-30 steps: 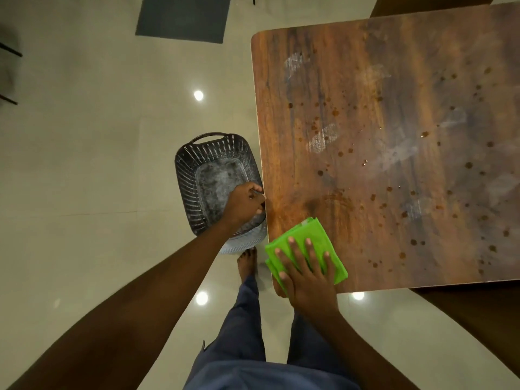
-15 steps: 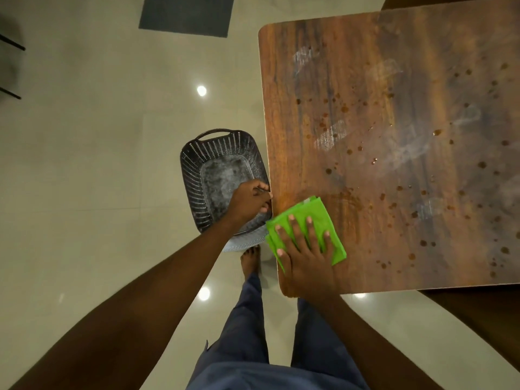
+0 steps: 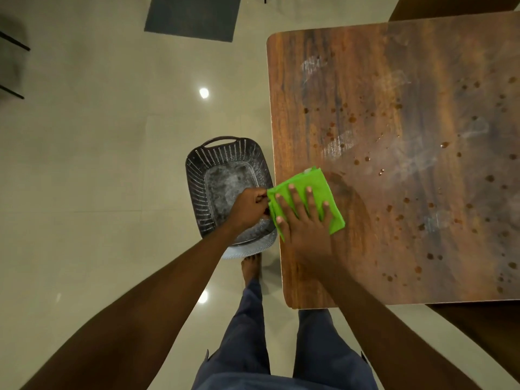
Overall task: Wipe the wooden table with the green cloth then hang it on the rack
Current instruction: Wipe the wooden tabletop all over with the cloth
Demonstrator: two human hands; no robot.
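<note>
The green cloth (image 3: 320,184) lies folded on the wooden table (image 3: 394,108), right at its left edge. My right hand (image 3: 304,220) presses flat on the cloth with fingers spread. Brown spots and pale smears cover much of the tabletop, and a darker wet arc curves to the right of the cloth. My left hand (image 3: 249,208) is closed on the rim of a dark slotted basket (image 3: 222,170), which it holds against the table's left edge beside the cloth's corner. No rack is in view.
A pale basket (image 3: 250,249) peeks out under the dark one. My bare foot (image 3: 251,267) stands on the glossy tiled floor by the table's corner. A dark mat (image 3: 194,15) lies far back; thin black metal legs (image 3: 11,43) show at the far left.
My right hand has slid the cloth away from the near corner, farther up along the left edge, leaving a damp arc. My left hand and the basket stayed at the table's edge.
</note>
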